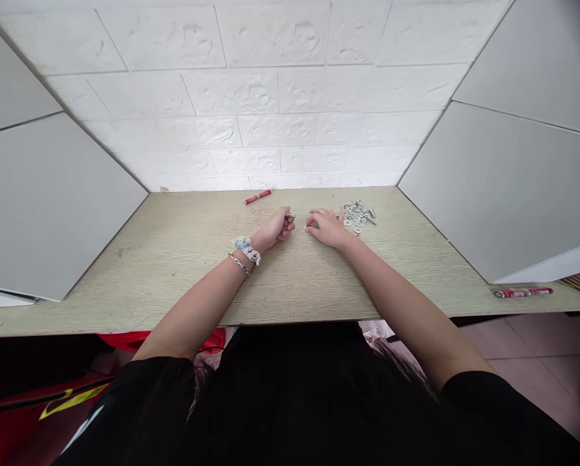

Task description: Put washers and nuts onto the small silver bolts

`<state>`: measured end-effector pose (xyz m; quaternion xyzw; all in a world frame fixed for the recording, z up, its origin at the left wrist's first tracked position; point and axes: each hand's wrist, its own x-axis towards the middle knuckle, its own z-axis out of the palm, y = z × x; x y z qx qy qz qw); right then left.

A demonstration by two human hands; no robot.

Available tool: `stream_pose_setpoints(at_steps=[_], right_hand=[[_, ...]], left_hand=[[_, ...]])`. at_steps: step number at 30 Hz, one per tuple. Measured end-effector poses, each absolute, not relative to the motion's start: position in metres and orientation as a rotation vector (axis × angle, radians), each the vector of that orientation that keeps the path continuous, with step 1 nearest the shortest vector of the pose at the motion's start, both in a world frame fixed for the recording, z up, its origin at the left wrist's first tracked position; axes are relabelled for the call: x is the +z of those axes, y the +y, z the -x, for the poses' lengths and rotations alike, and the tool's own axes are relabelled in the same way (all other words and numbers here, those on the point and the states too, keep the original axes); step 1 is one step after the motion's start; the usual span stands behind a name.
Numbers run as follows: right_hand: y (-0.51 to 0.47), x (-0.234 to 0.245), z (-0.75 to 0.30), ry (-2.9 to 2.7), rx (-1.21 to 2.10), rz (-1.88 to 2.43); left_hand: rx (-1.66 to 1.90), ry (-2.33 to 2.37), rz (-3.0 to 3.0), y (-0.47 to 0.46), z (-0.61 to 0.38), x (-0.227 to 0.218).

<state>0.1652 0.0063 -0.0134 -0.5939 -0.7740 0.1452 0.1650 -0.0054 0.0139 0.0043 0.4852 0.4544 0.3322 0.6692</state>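
Currently left hand [276, 228] grips metal piece [290, 216]; right hand [325, 228] curled, grip unclear; far red tube [257, 197] markings unreadable.

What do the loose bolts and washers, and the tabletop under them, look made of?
Bolts and washers: probably plated steel, judging by their bright silvery shine. Tabletop: pale wood or wood-look laminate, fairly matt; fine grain lines leave either open.

left hand [275, 226]: grips metal piece [290, 216] | right hand [325, 226]: beside bolt pile [358, 216]
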Motion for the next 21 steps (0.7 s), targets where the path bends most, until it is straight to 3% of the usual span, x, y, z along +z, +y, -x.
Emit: stream_pose_setpoints(at_steps=[15,21], right_hand=[[0.0028,-0.0098,-0.1612,-2.089,0.428,1.701],[-0.0001,-0.0084,-0.1574,-2.001,0.421,1.488]], left_hand=[[0.788,1.088,-1.161,0.0188,0.0081,-0.0020],[0.844,1.089,-1.106,0.0175,0.0061,-0.0021]])
